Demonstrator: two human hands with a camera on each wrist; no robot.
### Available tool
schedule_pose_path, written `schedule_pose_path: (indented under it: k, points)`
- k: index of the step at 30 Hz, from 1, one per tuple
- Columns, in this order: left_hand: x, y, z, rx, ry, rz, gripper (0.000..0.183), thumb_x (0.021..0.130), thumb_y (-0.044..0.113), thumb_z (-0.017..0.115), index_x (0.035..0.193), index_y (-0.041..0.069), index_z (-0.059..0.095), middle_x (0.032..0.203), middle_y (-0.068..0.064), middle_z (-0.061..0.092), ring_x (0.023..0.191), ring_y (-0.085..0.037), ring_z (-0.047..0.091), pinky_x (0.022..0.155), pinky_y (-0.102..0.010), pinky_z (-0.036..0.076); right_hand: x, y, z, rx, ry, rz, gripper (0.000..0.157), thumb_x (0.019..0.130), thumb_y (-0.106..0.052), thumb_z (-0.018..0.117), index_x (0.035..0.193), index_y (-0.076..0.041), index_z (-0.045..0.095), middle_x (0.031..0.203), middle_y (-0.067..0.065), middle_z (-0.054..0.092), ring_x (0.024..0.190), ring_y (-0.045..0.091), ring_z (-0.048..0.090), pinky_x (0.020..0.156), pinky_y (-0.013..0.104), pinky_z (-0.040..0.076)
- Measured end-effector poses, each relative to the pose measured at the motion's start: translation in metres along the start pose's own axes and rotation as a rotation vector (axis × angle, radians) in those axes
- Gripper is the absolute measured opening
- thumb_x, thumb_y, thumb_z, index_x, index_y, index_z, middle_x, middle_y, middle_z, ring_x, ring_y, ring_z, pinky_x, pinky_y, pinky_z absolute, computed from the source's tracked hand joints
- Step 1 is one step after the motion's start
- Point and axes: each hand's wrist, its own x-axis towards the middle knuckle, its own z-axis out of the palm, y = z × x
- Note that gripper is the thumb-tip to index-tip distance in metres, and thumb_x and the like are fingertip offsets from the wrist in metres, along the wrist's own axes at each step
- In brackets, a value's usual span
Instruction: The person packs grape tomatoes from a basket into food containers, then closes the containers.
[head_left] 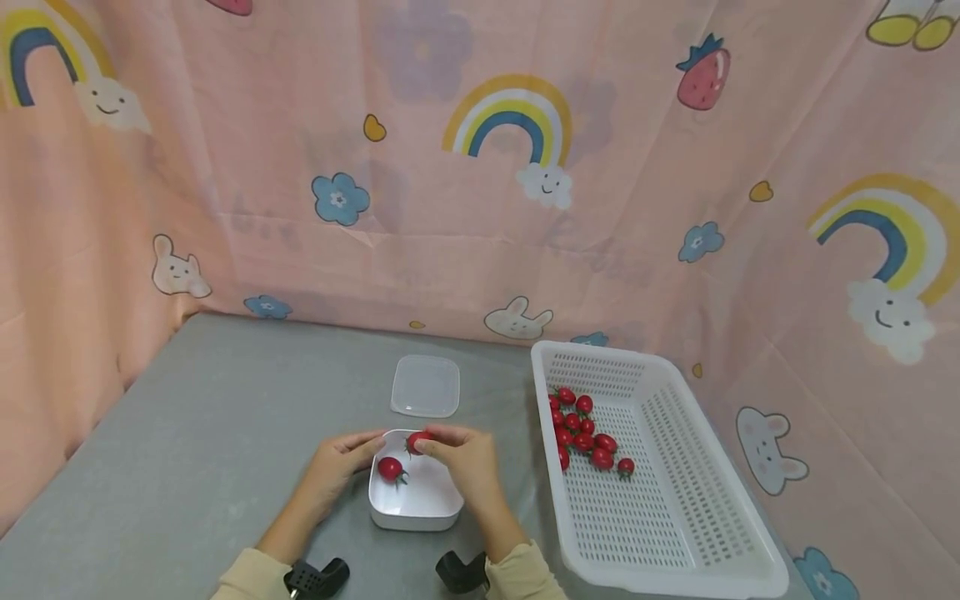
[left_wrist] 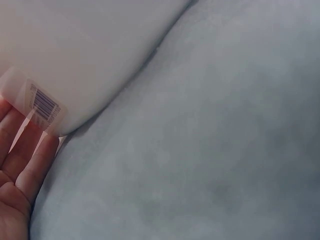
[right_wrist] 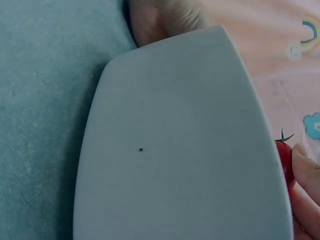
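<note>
A small white plastic box (head_left: 416,521) stands on the grey tabletop, with one cherry tomato (head_left: 390,469) lying inside at the left. My left hand (head_left: 333,471) holds the box by its far left corner; in the left wrist view, its fingers (left_wrist: 37,160) lie against the outer wall beside a barcode label (left_wrist: 45,106). Over the far part of the box, my right hand (head_left: 468,467) pinches another cherry tomato (right_wrist: 285,162) between thumb and fingers. The box wall hides part of that tomato in the right wrist view.
A white perforated basket (head_left: 667,500) stands at the right, with several cherry tomatoes (head_left: 583,442) gathered at its left side. Behind the box lies a translucent square lid (head_left: 425,387). A pink patterned curtain (head_left: 420,275) hangs along the table's back edge.
</note>
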Motion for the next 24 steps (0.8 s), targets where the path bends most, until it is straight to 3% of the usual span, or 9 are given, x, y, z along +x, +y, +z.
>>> schedule_pose_path:
  k: [24]
  points:
    - [0.001, -0.003, 0.001, 0.018, 0.003, 0.012, 0.033, 0.093, 0.022, 0.069, 0.117, 0.000, 0.072, 0.118, -0.013, 0.073, 0.094, -0.001, 0.067, 0.085, -0.021, 0.052, -0.002, -0.002, 0.015, -0.124, 0.017, -0.060, 0.030, 0.076, -0.013, 0.085, 0.100, 0.002, 0.077, 0.093, 0.016, 0.077, 0.088, 0.023, 0.074, 0.080, 0.035, 0.060]
